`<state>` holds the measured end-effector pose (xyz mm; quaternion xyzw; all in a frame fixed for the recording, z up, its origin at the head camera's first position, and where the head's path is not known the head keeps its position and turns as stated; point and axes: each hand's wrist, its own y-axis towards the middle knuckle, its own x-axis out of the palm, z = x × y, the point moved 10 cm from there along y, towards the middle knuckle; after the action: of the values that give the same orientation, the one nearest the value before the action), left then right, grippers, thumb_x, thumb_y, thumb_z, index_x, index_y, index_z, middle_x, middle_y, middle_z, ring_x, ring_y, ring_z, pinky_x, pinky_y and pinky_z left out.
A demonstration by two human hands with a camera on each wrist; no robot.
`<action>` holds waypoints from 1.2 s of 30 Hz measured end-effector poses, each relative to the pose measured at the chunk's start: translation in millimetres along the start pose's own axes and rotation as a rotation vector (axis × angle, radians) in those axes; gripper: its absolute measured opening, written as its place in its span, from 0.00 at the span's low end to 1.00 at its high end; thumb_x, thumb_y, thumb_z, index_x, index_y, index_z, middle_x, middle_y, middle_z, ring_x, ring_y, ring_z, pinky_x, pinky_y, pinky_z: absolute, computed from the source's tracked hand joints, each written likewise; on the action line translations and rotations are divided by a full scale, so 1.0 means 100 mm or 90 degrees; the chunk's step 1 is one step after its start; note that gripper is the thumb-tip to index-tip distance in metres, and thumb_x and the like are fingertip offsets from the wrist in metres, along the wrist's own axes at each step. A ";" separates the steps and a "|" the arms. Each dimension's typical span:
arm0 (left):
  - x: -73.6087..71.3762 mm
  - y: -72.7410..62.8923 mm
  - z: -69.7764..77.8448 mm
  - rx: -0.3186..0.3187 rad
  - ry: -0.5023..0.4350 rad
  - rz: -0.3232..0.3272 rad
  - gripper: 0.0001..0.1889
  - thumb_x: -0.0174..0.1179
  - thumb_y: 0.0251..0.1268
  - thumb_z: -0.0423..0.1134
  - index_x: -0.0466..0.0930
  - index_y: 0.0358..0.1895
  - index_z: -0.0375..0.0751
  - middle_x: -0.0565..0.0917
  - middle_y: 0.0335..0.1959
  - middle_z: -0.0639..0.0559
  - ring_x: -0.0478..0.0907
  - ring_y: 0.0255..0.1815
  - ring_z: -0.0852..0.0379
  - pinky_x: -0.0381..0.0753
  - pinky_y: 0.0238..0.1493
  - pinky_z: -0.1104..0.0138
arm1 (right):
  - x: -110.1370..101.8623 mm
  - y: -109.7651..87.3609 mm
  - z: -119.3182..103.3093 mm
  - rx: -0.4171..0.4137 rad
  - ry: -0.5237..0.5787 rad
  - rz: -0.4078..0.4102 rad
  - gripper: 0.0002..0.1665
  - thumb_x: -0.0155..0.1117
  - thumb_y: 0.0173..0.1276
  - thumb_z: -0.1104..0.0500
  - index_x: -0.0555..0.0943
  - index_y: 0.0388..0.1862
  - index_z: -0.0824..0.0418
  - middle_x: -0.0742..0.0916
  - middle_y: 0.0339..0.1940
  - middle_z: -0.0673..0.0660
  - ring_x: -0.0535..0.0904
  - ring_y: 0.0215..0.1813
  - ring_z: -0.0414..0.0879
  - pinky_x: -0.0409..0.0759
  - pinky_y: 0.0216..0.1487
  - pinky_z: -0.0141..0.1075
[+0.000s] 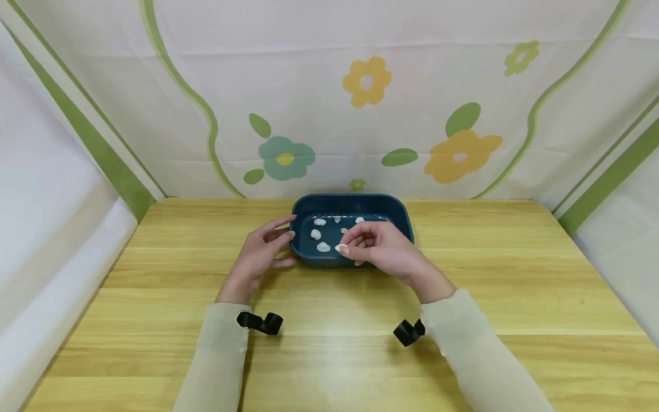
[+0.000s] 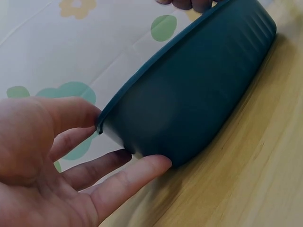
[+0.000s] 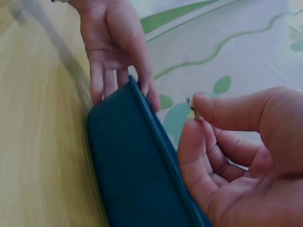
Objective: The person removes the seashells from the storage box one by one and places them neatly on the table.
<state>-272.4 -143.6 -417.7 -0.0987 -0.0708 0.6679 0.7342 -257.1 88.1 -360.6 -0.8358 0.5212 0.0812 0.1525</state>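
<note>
A dark blue rectangular basin (image 1: 352, 262) stands at the far side of the table, with several small white seashells (image 1: 323, 247) spread over its floor. My right hand (image 1: 383, 249) is above its front right part, pinching a small whitish shell (image 1: 340, 248) between thumb and forefinger. In the right wrist view, the same shell (image 3: 191, 102) pokes out past the fingertips, mostly covered by them. My left hand (image 1: 259, 252) is at the basin's left end, fingers spread. The left wrist view has its fingertips (image 2: 158, 163) resting against the outer wall, with the thumb at the rim.
The wooden table (image 1: 329, 343) reaches a white cloth (image 1: 319, 74) with printed flowers, hanging right behind the basin. More cloth hangs along both sides. A black camera mount (image 1: 270, 324) sits on the left wrist, another black mount (image 1: 407, 333) on the right.
</note>
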 end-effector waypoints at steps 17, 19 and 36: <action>0.00 0.02 0.00 0.007 -0.011 -0.005 0.25 0.57 0.86 0.40 0.73 0.80 0.54 0.74 0.78 0.37 0.77 0.76 0.37 0.94 0.52 0.57 | 0.44 -0.25 0.07 -0.021 -0.107 -0.088 0.06 0.77 0.71 0.60 0.89 0.43 0.60 0.87 0.33 0.54 0.84 0.34 0.50 0.85 0.35 0.34; 0.01 0.03 -0.01 0.004 -0.012 -0.005 0.25 0.58 0.85 0.41 0.73 0.80 0.55 0.75 0.77 0.37 0.77 0.75 0.38 0.94 0.52 0.57 | 0.53 -0.23 0.16 0.000 -0.125 -0.094 0.05 0.77 0.72 0.60 0.89 0.42 0.60 0.87 0.32 0.53 0.85 0.32 0.50 0.86 0.34 0.36; 0.03 0.02 -0.01 0.007 0.000 -0.017 0.25 0.59 0.85 0.43 0.74 0.80 0.56 0.76 0.76 0.38 0.82 0.69 0.38 0.94 0.52 0.55 | 0.85 0.04 0.30 0.019 -0.209 -0.002 0.04 0.76 0.72 0.60 0.88 0.36 0.58 0.86 0.26 0.50 0.76 0.13 0.42 0.79 0.20 0.35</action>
<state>-273.8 -140.8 -419.2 -0.0935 -0.0687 0.6584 0.7437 -222.6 24.8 -414.9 -0.8095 0.4893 0.2090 0.2481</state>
